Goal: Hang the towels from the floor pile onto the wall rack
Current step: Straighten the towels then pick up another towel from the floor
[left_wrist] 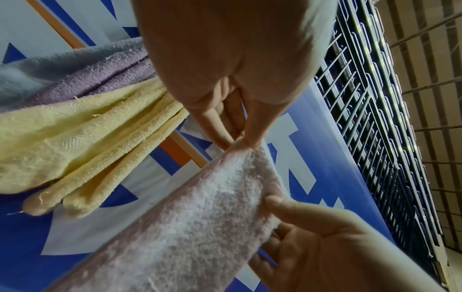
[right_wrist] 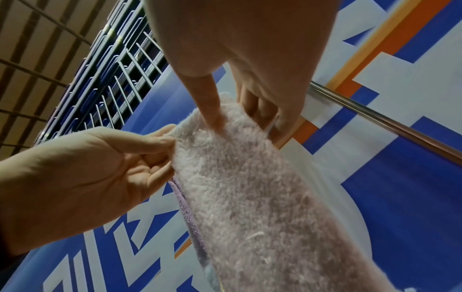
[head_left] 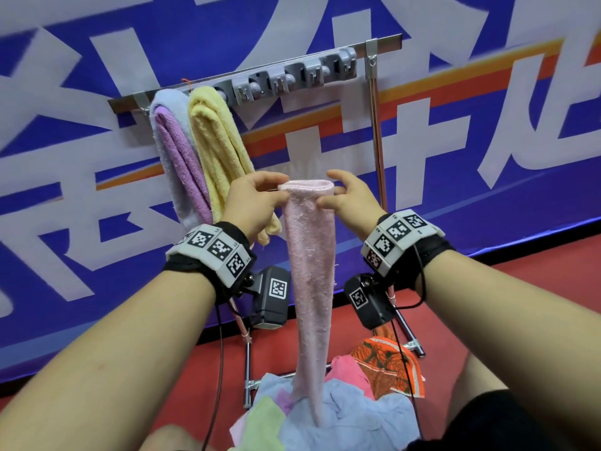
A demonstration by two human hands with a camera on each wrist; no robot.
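A blue banner (head_left: 455, 196) with white characters hangs below what looks like wire mesh (left_wrist: 375, 98).

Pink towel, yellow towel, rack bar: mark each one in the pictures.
pink towel (head_left: 310, 255): head view, middle of the hanging length.
yellow towel (head_left: 214, 135): head view, upper folds just below the bar.
rack bar (head_left: 383, 40): head view, bare right end of the rail.

A towel (head_left: 310, 255) is held up between the left hand (head_left: 252, 203) and the right hand (head_left: 349, 203), before the wall rack (head_left: 257, 81). Two hung towels (head_left: 201, 148) are draped at the rack's left end (side by side). The floor pile (head_left: 325, 405) lies below, under the held towel's lower end.
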